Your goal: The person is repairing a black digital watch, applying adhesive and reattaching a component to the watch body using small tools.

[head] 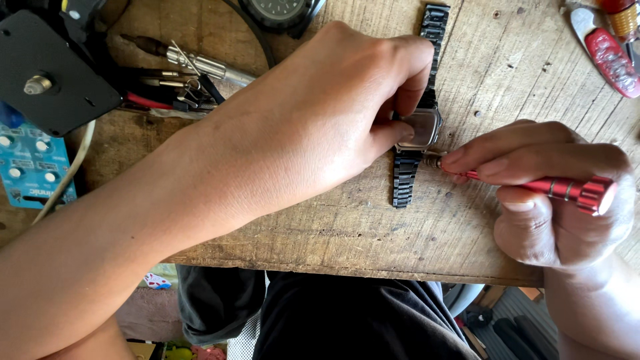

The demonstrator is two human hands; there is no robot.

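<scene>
Wristwatch (419, 128), dark metal link band, lying case-back up on the worn wooden bench (347, 227), its band running away from the person toward the far edge and back toward the near one.

Left hand (320, 113): reaches across from the left, fingers curled down over the watch, thumb and forefinger pinching the case at its sides. Closed on the watch, pressing it to the wood.

Right hand (553, 193): comes in from the right, fingers closed round a small red screwdriver (553, 187) with a ribbed metal handle. The shaft lies nearly flat and points left; its tip sits at the right edge of the case back, touching or all but touching it; which, I cannot tell.

Also on the bench:
- black flat plate (53, 70) with a brass stud, far left corner;
- blue card of button cells (30, 163) just below it, overhanging the bench edge;
- a clutter of hand tools (180, 73) with metal shafts, beside the plate;
- round dark dial (280, 10) at the top edge, partly cut off;
- red-handled tool (610, 57) at the top right corner.

Below the near edge, the person's lap in dark cloth (347, 320).
</scene>
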